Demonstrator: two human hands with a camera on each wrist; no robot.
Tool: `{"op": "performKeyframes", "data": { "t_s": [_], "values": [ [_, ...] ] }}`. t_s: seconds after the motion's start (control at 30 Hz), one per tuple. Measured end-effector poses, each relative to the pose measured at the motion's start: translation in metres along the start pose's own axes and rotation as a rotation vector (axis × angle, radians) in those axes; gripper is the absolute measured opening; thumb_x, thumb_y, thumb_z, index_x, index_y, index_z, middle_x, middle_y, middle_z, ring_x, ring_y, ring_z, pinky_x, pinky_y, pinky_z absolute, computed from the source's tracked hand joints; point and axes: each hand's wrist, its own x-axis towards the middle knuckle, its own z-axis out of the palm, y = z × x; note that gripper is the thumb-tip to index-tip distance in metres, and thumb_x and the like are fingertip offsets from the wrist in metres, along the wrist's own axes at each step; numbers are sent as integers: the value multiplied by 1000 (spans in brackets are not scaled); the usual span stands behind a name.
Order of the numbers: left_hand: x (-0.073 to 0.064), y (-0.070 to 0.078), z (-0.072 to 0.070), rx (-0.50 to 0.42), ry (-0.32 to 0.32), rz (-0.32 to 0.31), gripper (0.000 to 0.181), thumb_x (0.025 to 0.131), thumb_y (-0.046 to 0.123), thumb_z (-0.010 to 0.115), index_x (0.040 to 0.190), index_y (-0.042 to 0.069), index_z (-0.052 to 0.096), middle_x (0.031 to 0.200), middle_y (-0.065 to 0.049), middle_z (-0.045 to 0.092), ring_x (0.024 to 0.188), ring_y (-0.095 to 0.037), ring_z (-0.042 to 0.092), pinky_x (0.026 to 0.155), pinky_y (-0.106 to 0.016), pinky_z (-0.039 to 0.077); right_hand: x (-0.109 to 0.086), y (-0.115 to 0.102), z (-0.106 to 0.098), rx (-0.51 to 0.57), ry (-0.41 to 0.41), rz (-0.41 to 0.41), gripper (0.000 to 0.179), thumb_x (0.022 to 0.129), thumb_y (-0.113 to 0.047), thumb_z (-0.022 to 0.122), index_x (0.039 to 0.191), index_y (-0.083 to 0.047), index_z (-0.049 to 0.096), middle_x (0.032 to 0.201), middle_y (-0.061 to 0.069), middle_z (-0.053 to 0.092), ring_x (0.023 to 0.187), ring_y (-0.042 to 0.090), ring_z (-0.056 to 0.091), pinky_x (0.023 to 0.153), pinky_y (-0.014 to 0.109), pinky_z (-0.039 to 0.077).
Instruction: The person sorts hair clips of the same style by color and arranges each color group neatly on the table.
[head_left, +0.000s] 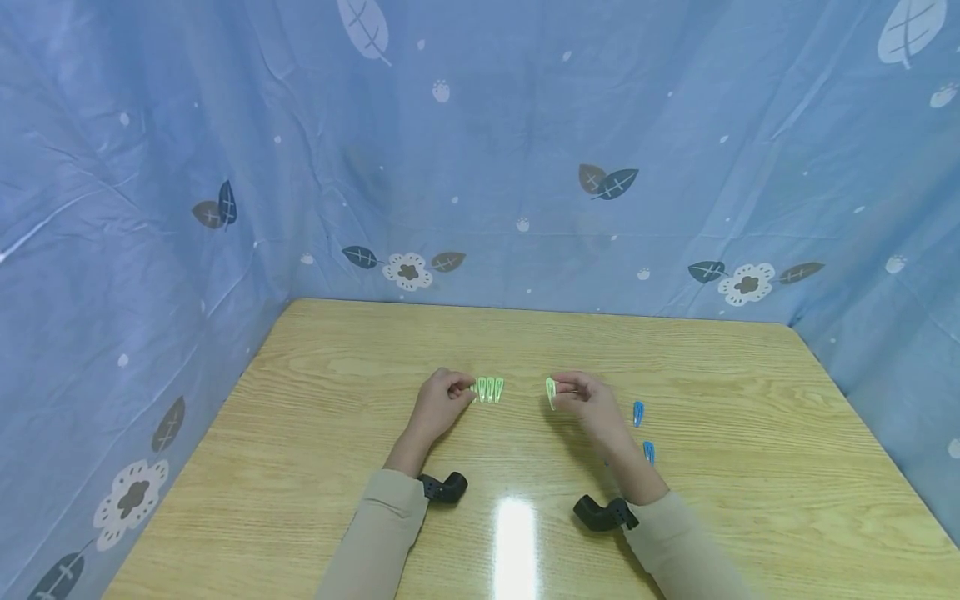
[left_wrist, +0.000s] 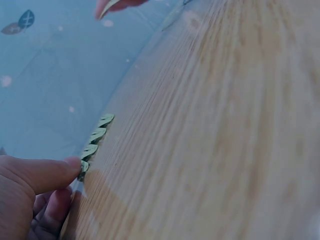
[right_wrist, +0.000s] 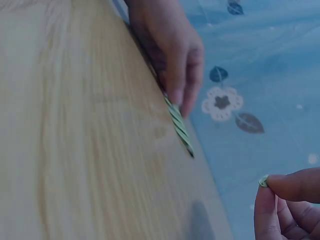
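Observation:
Several light green snap hair clips (head_left: 491,389) lie side by side in a short row on the wooden table. At the row's left end, my left hand (head_left: 442,402) pinches the outermost clip (left_wrist: 83,169) between thumb and fingers, partly covering it. To the right of the row, my right hand (head_left: 592,406) holds another green hair clip (head_left: 551,392) by thumb and fingertips. In the right wrist view this held clip (right_wrist: 263,181) shows above the tabletop, its small end peeking out past the thumb.
Blue hair clips lie right of my right forearm, one farther back (head_left: 638,414) and one nearer (head_left: 648,452); a sliver of blue shows beside the wrist. A patterned blue curtain (head_left: 495,183) borders the wooden table (head_left: 360,350) behind and at both sides.

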Motion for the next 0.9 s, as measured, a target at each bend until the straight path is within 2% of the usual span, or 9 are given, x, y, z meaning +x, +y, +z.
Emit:
{"op": "performKeyframes", "data": {
  "t_s": [0.23, 0.4, 0.57, 0.9],
  "values": [
    [-1, 1, -1, -9, -4, 2, 19, 87, 13, 71, 104, 5, 72, 89, -1, 56, 77, -12, 53, 70, -25, 48, 9, 4, 29, 42, -13, -5, 34, 86, 3, 64, 120, 6, 59, 104, 14, 58, 88, 16, 56, 73, 19, 48],
    [-1, 2, -1, -10, -3, -10, 20, 87, 14, 71, 105, 6, 72, 89, -1, 56, 78, -11, 53, 71, -25, 49, 15, 8, 43, 66, 9, -2, 33, 85, 4, 63, 118, 6, 61, 103, 16, 59, 87, 17, 56, 70, 19, 48],
    [0, 0, 0, -10, 3, 3, 19, 87, 13, 71, 104, 5, 72, 89, -2, 56, 78, -12, 53, 71, -25, 49, 21, 10, 53, 62, 54, 24, 32, 84, 4, 65, 115, 4, 63, 100, 15, 61, 84, 15, 58, 70, 19, 49],
    [0, 0, 0, 0, -1, 1, 19, 87, 12, 71, 105, 5, 71, 89, -1, 56, 78, -11, 53, 71, -25, 49, 31, 11, 65, 4, 111, 24, 31, 81, 7, 67, 112, 4, 64, 98, 14, 62, 85, 18, 59, 70, 19, 49]
  ]
}}
